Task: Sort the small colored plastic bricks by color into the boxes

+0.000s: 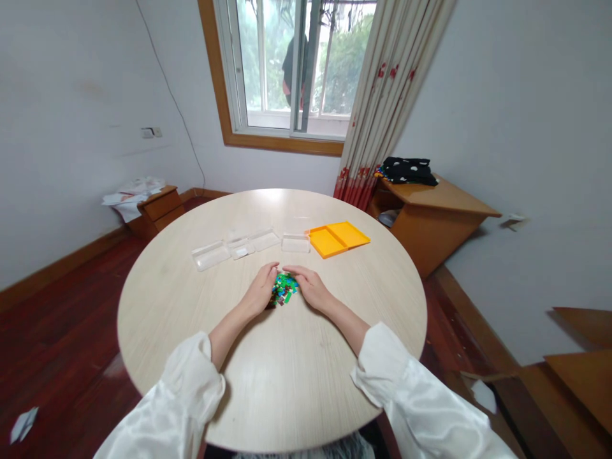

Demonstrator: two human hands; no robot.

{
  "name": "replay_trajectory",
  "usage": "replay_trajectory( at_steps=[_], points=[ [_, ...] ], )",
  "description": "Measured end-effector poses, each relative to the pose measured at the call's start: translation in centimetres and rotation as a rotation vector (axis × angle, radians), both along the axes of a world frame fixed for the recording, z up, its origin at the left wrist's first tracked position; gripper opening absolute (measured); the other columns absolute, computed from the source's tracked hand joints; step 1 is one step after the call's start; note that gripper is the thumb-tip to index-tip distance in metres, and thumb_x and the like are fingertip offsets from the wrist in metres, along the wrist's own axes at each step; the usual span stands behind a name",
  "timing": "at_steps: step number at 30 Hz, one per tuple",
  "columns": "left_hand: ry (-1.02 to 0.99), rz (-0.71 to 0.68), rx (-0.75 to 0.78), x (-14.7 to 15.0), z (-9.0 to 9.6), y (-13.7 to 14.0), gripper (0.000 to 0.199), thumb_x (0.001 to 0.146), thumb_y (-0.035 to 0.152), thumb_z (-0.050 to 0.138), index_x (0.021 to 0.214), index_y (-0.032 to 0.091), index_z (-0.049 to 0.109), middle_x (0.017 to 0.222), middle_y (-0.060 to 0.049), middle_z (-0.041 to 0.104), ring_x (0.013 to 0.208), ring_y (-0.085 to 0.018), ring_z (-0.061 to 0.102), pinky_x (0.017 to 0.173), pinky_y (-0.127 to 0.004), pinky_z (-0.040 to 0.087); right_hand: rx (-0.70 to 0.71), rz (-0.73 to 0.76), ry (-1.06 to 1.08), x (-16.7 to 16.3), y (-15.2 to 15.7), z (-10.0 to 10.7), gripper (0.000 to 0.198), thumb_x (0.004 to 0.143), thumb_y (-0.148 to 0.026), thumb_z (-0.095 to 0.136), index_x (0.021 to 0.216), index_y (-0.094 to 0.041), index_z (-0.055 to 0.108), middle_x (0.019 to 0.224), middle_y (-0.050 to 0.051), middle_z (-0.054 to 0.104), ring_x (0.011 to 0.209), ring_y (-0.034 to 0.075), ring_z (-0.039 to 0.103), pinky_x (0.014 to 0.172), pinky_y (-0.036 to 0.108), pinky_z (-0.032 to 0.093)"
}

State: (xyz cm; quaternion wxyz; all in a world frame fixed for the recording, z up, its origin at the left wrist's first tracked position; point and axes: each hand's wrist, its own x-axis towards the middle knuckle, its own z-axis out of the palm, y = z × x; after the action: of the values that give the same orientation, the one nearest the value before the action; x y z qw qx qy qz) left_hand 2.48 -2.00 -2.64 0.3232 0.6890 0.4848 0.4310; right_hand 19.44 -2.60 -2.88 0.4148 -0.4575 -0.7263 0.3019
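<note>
A heap of small building bricks (285,289), mostly green with blue, white and brown ones among them, lies on the round table (296,382). My left hand (261,287) curves along the left side of the heap, its fingers stretched forward. On the opposite side, my right hand (310,285) has its fingers extended and angled inward over the heap's far edge. Both hands rest at the table surface, cupped around the bricks, and neither grips one that I can see. Some bricks are partly hidden behind the fingers.
Beyond my hands stand clear plastic trays (211,255) in a row, with another clear tray (295,243) nearer the right. An open yellow case (338,239) with two halves lies beside them. A wooden cabinet (440,204) holding folded black cloth (408,171) is past the table's right edge.
</note>
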Motion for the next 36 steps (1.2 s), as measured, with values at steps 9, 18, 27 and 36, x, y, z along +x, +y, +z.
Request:
replay_trajectory(
  at_steps=[9,18,27,36],
  points=[
    [0.199,0.062,0.038,0.8,-1.3,-1.2,0.055,0.090,0.048,0.030,0.125,0.008,0.045,0.133,-0.021,0.048,0.129,-0.028,0.040,0.110,-0.050,0.022,0.017,-0.135,-0.428,0.0,-3.8,-1.1,0.064,0.090,-0.045,0.041,0.143,-0.010,0.030,0.150,0.020,0.025,0.142,0.028,0.015,0.113,0.050,0.021],
    [-0.260,0.031,-0.139,2.8,-1.1,2.0,0.047,0.090,0.047,0.028,0.120,0.016,0.045,0.127,-0.016,0.053,0.121,-0.020,0.049,0.105,-0.039,0.035,0.007,-0.034,-0.652,-3.0,-2.0,0.6,0.080,0.081,-0.049,0.055,0.143,-0.007,0.027,0.148,0.025,0.025,0.139,0.037,0.019,0.112,0.050,0.019],
    [-0.467,0.256,-0.099,2.7,-1.5,4.3,0.041,0.080,0.056,0.036,0.082,0.018,0.052,0.077,-0.005,0.058,0.077,-0.017,0.060,0.078,-0.032,0.048,0.157,-0.155,-0.673,-4.5,-0.2,0.8,0.042,0.089,-0.028,0.046,0.129,-0.016,0.046,0.118,0.016,0.053,0.110,0.028,0.048,0.094,0.044,0.039],
    [-0.527,0.334,-0.073,2.8,-0.8,4.0,0.028,0.079,0.045,0.041,0.072,0.019,0.050,0.073,-0.003,0.057,0.074,-0.016,0.057,0.072,-0.029,0.046,0.167,-0.165,-0.666,-5.7,2.1,0.5,0.026,0.093,-0.018,0.038,0.114,-0.014,0.051,0.105,0.013,0.060,0.096,0.023,0.052,0.085,0.036,0.041]
  ],
)
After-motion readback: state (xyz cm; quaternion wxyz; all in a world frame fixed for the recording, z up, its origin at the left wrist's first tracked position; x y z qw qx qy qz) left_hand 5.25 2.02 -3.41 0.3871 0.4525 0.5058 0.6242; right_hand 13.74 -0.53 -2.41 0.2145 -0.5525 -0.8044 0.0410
